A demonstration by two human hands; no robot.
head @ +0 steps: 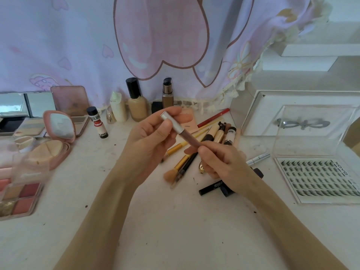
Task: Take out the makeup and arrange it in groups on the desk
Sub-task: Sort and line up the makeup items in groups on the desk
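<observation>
sorting appearing well along: left hand (153,137) and right hand (220,162) are pinching a silver-capped lip gloss tube (180,130) above the desk (175,221), palettes (21,199) and foundation bottles (136,102) lying grouped, brush pile (187,162) looking unsorted.

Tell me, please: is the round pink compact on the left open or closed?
Open. The pink compact has its lid raised, so the mirror faces forward, and the beige puff in its base is uncovered.
</observation>
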